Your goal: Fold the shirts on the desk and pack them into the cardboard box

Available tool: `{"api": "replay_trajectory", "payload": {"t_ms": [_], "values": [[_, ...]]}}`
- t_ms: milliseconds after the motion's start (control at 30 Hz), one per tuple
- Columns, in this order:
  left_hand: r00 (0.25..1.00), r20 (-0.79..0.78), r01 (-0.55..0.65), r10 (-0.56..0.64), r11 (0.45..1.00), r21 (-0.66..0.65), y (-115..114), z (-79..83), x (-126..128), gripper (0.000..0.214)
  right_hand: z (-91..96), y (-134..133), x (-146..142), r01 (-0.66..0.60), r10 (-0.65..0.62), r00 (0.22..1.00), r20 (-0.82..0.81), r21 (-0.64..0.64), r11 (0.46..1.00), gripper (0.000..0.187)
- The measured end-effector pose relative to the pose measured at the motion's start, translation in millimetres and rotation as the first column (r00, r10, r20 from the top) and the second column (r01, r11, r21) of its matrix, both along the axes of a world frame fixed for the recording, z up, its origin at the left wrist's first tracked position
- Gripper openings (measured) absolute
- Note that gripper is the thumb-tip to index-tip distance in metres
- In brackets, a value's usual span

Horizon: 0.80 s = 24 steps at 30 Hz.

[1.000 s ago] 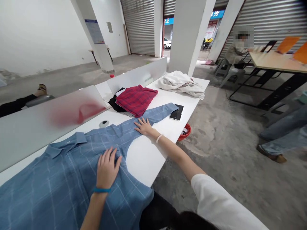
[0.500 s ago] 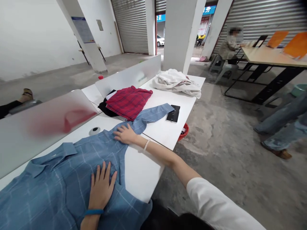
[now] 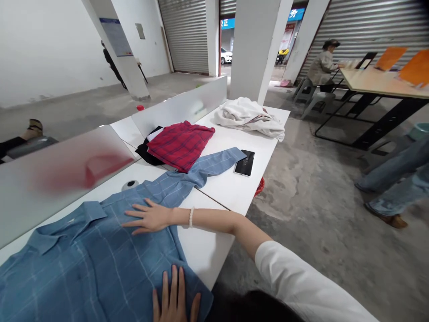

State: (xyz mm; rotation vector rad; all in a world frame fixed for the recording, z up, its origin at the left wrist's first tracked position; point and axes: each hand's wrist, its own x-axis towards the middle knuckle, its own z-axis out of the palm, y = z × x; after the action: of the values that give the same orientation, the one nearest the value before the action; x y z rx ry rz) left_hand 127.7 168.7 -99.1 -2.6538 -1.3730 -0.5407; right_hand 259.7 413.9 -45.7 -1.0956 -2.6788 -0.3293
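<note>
A blue shirt [image 3: 110, 250] with pale check lines lies spread on the white table, its collar at the left and one sleeve stretched toward the far right. My right hand [image 3: 149, 217] rests flat on the upper part of the shirt, near the shoulder, fingers spread. At the bottom of the view, my left hand [image 3: 174, 297] lies flat near the shirt's lower edge with fingers apart; its wrist is out of view. The sleeve's cuff touches a black phone [image 3: 246, 163].
Beyond the sleeve lie a red plaid garment [image 3: 181, 144] on black cloth and a heap of white cloth [image 3: 250, 117]. A frosted divider [image 3: 63, 179] runs along the table's far side. A seated person [image 3: 323, 67] and another person's jeans legs [image 3: 395, 183] are at the right.
My right hand has slid left from the sleeve's base onto the shirt's body. My left hand has moved down and right toward the hem. The shirt stays spread out.
</note>
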Motion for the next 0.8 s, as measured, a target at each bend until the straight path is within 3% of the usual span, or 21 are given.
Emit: {"api": "replay_trajectory", "payload": {"t_ms": [67,133,233,300,400,467,567,700,800], "values": [[0.999,-0.01,0.035,-0.035,0.999,-0.02,1.7,4.7,3.5,0.074,-1.1,5.8,-8.1,-0.061,0.069,0.996,0.055,-0.132,0.989,0.051],[0.998,-0.033,0.059,-0.059,0.998,-0.015,3.1,8.8,4.4,0.076,-0.4,16.2,-12.0,-0.033,0.052,0.995,0.081,-0.219,0.975,0.049],[0.998,-0.052,0.049,-0.048,0.999,0.024,1.1,13.5,6.8,0.074,2.2,28.7,-23.8,0.059,-0.051,0.997,0.06,-0.144,0.988,0.049],[0.999,-0.05,0.019,-0.016,0.998,0.059,-2.9,16.2,10.4,0.072,3.0,32.7,-35.7,0.033,-0.031,0.999,0.017,-0.109,0.994,0.051],[0.997,-0.078,0.006,0.001,0.996,0.091,-11.1,18.9,14.7,0.072,3.4,40.7,-48.1,-0.005,0.002,1.0,-0.011,-0.249,0.968,0.052],[0.995,-0.103,0.001,0.01,0.995,0.104,-17.2,18.5,14.9,0.068,4.8,52.3,-53.2,0.064,-0.068,0.998,-0.002,-0.326,0.943,0.051],[0.991,-0.125,-0.031,0.045,0.993,0.116,-27.2,14.0,12.9,0.059,6.4,69.9,-67.6,0.115,-0.128,0.991,-0.023,-0.305,0.945,0.05],[0.99,-0.114,-0.067,0.08,0.991,0.117,-40.3,8.4,12.5,0.056,1.8,71.4,-90.5,0.103,-0.127,0.989,-0.078,-0.26,0.96,0.048],[0.999,-0.05,0.005,-0.002,0.998,0.063,-46.1,16.6,2.9,0.053,2.1,70.8,-96.2,0.124,-0.152,0.984,-0.094,-0.253,0.959,0.04]]}}
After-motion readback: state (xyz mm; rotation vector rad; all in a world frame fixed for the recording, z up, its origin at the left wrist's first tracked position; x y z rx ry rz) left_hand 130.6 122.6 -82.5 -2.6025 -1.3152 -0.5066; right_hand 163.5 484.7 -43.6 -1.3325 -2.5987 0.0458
